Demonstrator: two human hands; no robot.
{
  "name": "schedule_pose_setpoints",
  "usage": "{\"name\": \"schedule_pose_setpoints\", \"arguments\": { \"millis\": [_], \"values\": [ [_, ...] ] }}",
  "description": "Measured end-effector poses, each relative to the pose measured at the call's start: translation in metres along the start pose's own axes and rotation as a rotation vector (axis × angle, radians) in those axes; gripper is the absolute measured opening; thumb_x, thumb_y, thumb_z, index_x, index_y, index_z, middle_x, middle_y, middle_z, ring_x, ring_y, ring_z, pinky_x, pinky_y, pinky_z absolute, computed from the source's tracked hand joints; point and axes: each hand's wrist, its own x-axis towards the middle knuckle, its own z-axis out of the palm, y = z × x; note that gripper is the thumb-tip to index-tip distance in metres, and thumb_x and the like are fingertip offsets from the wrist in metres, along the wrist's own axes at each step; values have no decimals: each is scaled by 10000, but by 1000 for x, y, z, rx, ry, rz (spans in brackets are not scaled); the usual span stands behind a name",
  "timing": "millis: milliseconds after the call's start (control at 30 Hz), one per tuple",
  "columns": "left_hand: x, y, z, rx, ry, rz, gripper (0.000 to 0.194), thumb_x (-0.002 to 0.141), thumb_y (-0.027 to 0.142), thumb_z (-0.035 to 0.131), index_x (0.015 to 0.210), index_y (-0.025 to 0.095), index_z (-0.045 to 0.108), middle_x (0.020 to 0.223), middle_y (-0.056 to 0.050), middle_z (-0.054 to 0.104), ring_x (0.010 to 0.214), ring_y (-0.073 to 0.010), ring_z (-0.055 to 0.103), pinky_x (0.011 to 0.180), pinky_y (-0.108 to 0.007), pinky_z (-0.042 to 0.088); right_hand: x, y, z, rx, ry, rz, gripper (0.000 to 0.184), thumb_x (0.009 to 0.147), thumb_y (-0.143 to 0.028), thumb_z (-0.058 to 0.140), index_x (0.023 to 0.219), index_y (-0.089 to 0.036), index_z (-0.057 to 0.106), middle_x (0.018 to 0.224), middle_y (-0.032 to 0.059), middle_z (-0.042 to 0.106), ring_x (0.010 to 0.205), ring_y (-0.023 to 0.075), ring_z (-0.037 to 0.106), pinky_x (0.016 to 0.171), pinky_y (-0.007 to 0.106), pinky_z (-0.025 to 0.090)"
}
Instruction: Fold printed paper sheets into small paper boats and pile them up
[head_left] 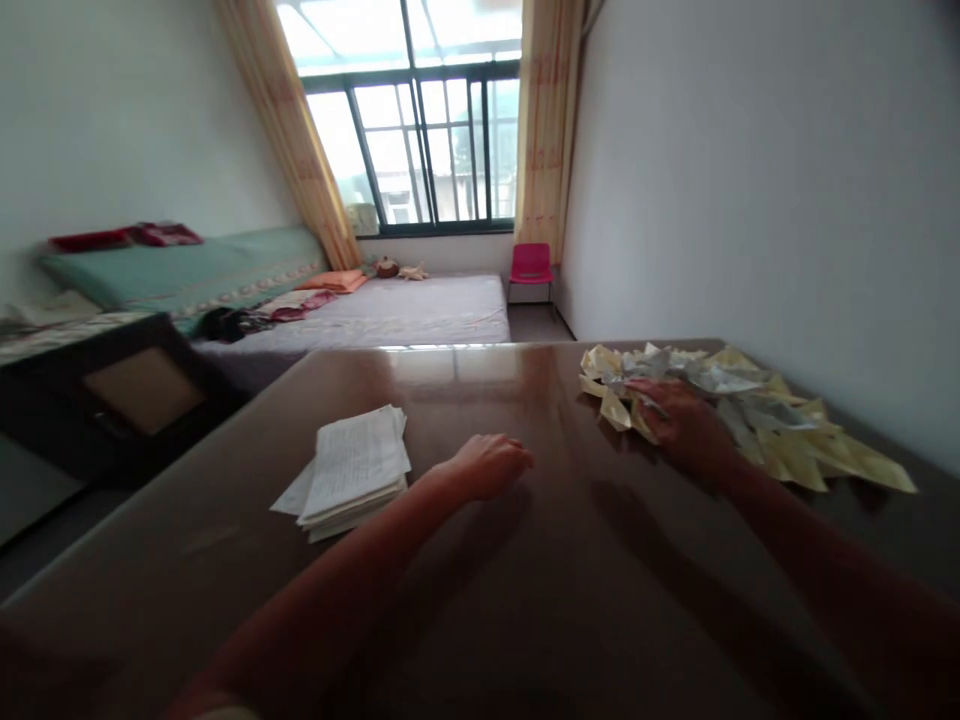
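Observation:
My left hand [491, 466] is just above the brown glossy table [495, 600], palm down with its fingers curled together; nothing shows in it. To its left lies a stack of printed paper sheets [356, 455], one sheet sticking out at the side. At the table's far right my right hand [679, 418] reaches into a spread of folded papers [795, 440], pale yellow and grey-white, with pointed corners. A small greyish folded paper [651, 404] shows at its fingers, which look closed on it. The hand itself partly hides the pile.
A white wall [765, 180] runs along the right side, close to the papers. Beyond the table stand a bed [450, 305] and a pink chair [531, 264] below a window. On the left is a dark cabinet [142, 390].

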Motion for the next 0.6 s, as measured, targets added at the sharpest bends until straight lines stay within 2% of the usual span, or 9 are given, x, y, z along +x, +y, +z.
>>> {"name": "schedule_pose_setpoints", "arguments": {
  "millis": [67, 133, 233, 300, 367, 467, 600],
  "values": [
    [-23, -28, -13, 15, -23, -143, 280, 876, 285, 478, 1088, 331, 655, 1132, 4, 670, 1040, -190, 611, 830, -258, 462, -7, -30, 11, 90, -103, -99, 334, 904, -252, 450, 1207, -234, 589, 1230, 51, 629, 1124, 242, 569, 958, 418, 469],
    [-57, -64, -24, 34, -54, -310, 278, 879, 317, 469, 1079, 298, 661, 1098, -21, 681, 1034, -199, 610, 848, -267, 448, -16, -50, 17, 147, -165, -145, 314, 904, -240, 456, 1184, -257, 598, 1257, 32, 613, 1125, 235, 569, 941, 411, 487],
    [-111, -110, -28, 49, -129, -534, 375, 832, 410, 527, 1126, 208, 642, 1133, -88, 661, 1045, -240, 600, 860, -293, 442, -27, -61, 25, 205, -223, -184, 281, 910, -235, 458, 1147, -260, 606, 1265, 28, 604, 1117, 227, 574, 946, 414, 489],
    [-136, -128, -22, 23, -204, -608, 516, 771, 530, 570, 1144, 178, 631, 1135, -99, 656, 1014, -248, 607, 835, -289, 451, -29, -63, 30, 233, -241, -197, 267, 916, -234, 453, 1131, -260, 608, 1264, 30, 602, 1106, 222, 579, 940, 416, 493],
    [-147, -136, -12, 1, -245, -637, 582, 734, 593, 579, 1148, 186, 623, 1143, -87, 646, 1022, -239, 596, 839, -273, 443, -27, -68, 34, 252, -256, -202, 260, 922, -236, 448, 1124, -264, 609, 1262, 30, 601, 1095, 218, 584, 920, 412, 503],
    [-145, -138, -1, -1, -259, -668, 629, 691, 611, 612, 1149, 180, 612, 1170, -101, 623, 1049, -251, 571, 843, -276, 430, -22, -81, 36, 279, -273, -210, 251, 929, -232, 440, 1101, -263, 620, 1251, 32, 608, 1071, 210, 594, 889, 394, 518],
    [-134, -136, -1, 11, -255, -713, 506, 680, 538, 653, 1064, 208, 648, 1116, -75, 650, 995, -246, 589, 784, -271, 428, -18, -97, 32, 303, -273, -238, 236, 927, -225, 447, 1053, -267, 641, 1237, 26, 619, 1048, 201, 607, 868, 375, 527]
  ]
}}
